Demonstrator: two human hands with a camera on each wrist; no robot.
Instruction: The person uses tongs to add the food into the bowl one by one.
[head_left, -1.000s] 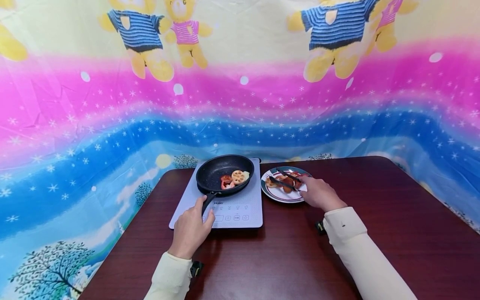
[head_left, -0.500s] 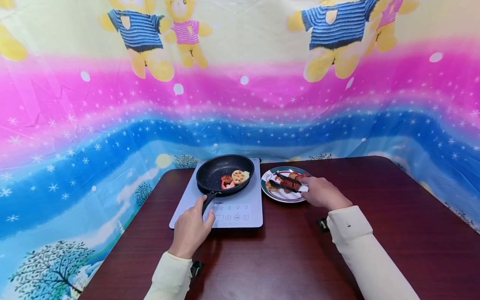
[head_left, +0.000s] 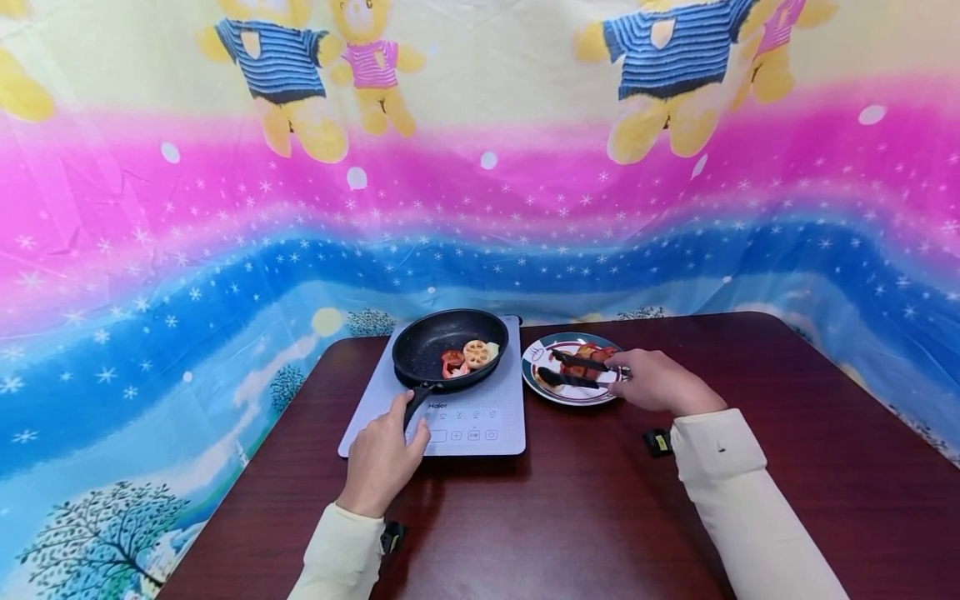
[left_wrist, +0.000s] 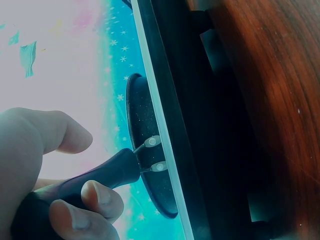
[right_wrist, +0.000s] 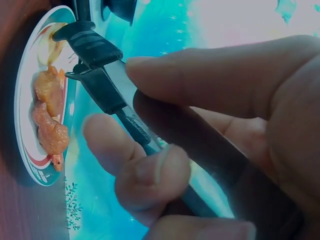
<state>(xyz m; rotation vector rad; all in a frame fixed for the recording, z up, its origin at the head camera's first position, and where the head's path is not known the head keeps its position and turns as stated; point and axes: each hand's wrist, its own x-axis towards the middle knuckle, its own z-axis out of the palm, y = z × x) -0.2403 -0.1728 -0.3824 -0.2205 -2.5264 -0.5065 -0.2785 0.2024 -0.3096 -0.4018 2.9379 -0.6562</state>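
Observation:
My left hand point(head_left: 382, 458) grips the handle point(left_wrist: 80, 182) of a black frying pan point(head_left: 423, 346), its fingers curled round it. The pan stands on a white induction cooker point(head_left: 480, 450). In it lie a lotus root slice point(head_left: 476, 353), tomato pieces point(head_left: 452, 363) and a pale piece partly behind the slice. With my right hand point(head_left: 663, 383) I hold black-tipped tongs point(head_left: 573, 381) over a plate point(head_left: 536, 348). Browned meat pieces point(right_wrist: 51, 130) and a pale yellow slice point(right_wrist: 48, 46) lie on the plate. The tongs' tips are at that slice; whether they pinch it, I cannot tell.
The cooker and plate stand side by side towards the back of a dark red-brown table point(head_left: 547, 525). A printed curtain point(head_left: 480, 208) hangs close behind the table and along its left side.
My right hand and the tongs have shifted a little to the right over the plate, and the tips sit closer to its near left part. The left hand and pan stay still.

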